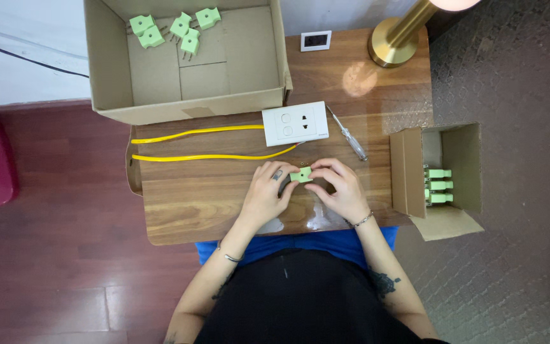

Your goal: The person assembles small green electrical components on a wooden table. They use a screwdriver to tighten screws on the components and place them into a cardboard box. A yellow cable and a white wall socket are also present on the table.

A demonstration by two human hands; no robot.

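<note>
While both hands pinch one green plug (301, 174) over the bench (192, 204) | left hand (267, 191) fingers closed on its left end | right hand (340, 188) closed on right end | white socket plate (295, 123) with yellow wires (205, 144) just behind | screwdriver (347, 134) beside plate | more green plugs in large box (189, 64) and small box (440, 175)

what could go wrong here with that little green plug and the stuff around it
The green plug is pinched only at its edges by the left hand and right hand, so it might slip onto the table. The screwdriver lies close to the right hand and could be knocked. The yellow wires trail beside the left hand and might snag.
</note>
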